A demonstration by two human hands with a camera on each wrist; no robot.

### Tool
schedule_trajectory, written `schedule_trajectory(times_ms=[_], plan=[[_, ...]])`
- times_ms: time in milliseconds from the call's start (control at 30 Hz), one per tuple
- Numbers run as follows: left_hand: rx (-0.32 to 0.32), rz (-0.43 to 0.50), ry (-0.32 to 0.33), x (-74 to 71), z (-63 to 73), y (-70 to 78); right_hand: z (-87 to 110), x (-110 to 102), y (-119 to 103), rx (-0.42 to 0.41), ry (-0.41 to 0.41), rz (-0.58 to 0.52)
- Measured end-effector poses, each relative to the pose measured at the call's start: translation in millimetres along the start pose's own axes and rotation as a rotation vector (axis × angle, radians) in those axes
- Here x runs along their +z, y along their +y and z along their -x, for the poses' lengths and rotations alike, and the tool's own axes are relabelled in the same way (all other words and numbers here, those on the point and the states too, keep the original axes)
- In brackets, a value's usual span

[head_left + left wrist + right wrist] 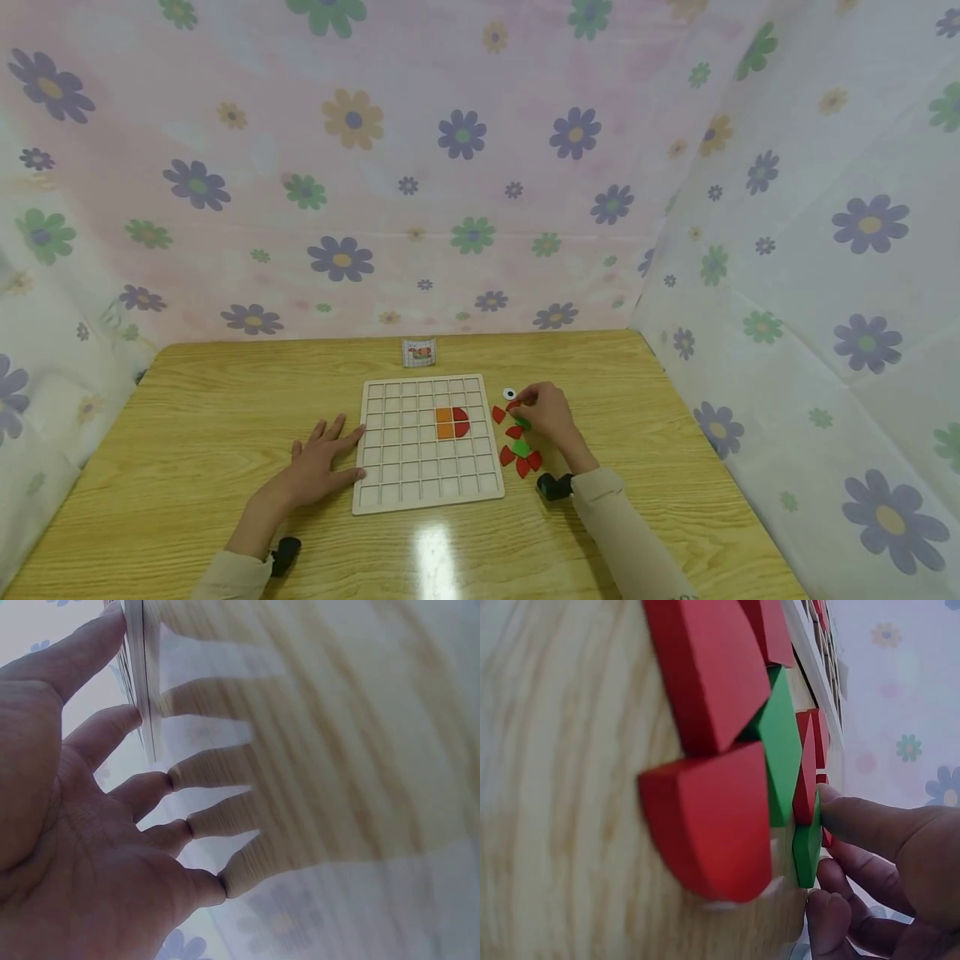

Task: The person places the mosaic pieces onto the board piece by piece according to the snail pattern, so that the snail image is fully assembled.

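My left hand (315,467) lies spread on the table, thumb and index fingertip at the left edge of a wooden grid board (412,482). In the left wrist view, the fingers of that hand (112,795) are straight and apart. Two orange squares (445,422) and two red quarter-circle pieces (461,422) sit in the grid. Right of the board, my right hand (551,414) pinches a red quarter-circle piece (826,837) between thumb and index finger. Below it are a green piece (808,847), a green square (521,448) and several red quarter-circle pieces (522,467).
A white round piece with a black dot (509,393) lies beyond the right fingertips. A small picture card (418,353) stands behind the board near the table's back edge. Flower-printed cloth (420,167) encloses the wooden table (225,400) at the back and sides.
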State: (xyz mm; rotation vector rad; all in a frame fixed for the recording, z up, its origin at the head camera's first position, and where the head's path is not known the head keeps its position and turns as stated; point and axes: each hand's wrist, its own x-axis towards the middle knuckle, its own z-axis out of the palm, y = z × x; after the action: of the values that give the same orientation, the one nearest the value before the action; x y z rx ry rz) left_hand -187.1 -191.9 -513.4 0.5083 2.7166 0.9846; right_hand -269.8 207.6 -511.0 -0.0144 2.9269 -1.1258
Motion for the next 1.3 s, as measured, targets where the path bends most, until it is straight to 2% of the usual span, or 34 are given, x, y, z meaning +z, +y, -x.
schedule_trajectory(times_ms=[167,467,633,867,1100,1300], plan=[[0.002,0.008,0.0,-0.6,-0.1,0.4,-0.4,-0.1,-2.1,0.005,0.002,-0.018],[-0.006,0.004,-0.004,0.7,-0.4,-1.1,-2.7,3.3,2.6,-0.032,0.017,-0.121],[-0.002,-0.004,-0.001,1.3,-0.6,-1.5,-3.8,4.9,7.2,-0.047,0.024,-0.132],[0.0,0.004,0.001,0.7,-0.8,-1.5,-0.8,2.7,1.9,-0.07,0.009,-0.153],[0.004,-0.004,-0.004,-0.1,-0.6,-0.3,2.8,4.7,-2.3,-0.168,0.01,-0.263],[0.006,0.0,-0.001,-0.6,-0.4,-0.5,3.9,9.5,-1.3,-0.227,-0.05,-0.342]])
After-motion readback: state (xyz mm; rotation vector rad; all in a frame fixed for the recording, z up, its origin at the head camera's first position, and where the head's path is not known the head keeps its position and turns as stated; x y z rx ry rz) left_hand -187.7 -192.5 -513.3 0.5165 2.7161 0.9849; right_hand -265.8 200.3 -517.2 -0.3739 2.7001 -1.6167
